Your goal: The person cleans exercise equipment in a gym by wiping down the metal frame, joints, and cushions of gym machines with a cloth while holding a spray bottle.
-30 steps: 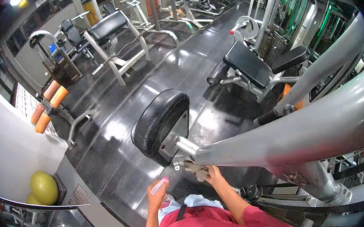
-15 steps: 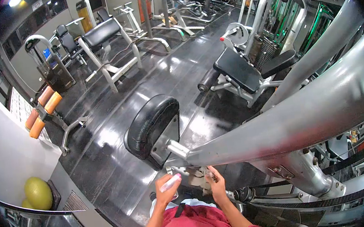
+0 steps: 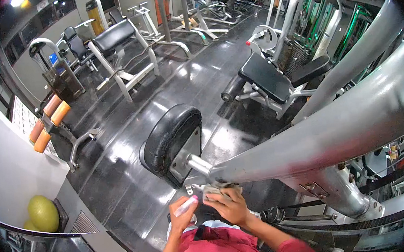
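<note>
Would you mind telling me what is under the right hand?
Under the right hand, part of a bunched pale cloth shows. The palm side, and whatever the cloth covers, cannot be seen.

one head view looks forward and down (hands close below).

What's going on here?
A person in a red top stands at a gym machine with a black pad and thick silver frame. Their left hand grips a crumpled cloth just below the frame. Their right hand holds a small bottle with a pink top.
</note>
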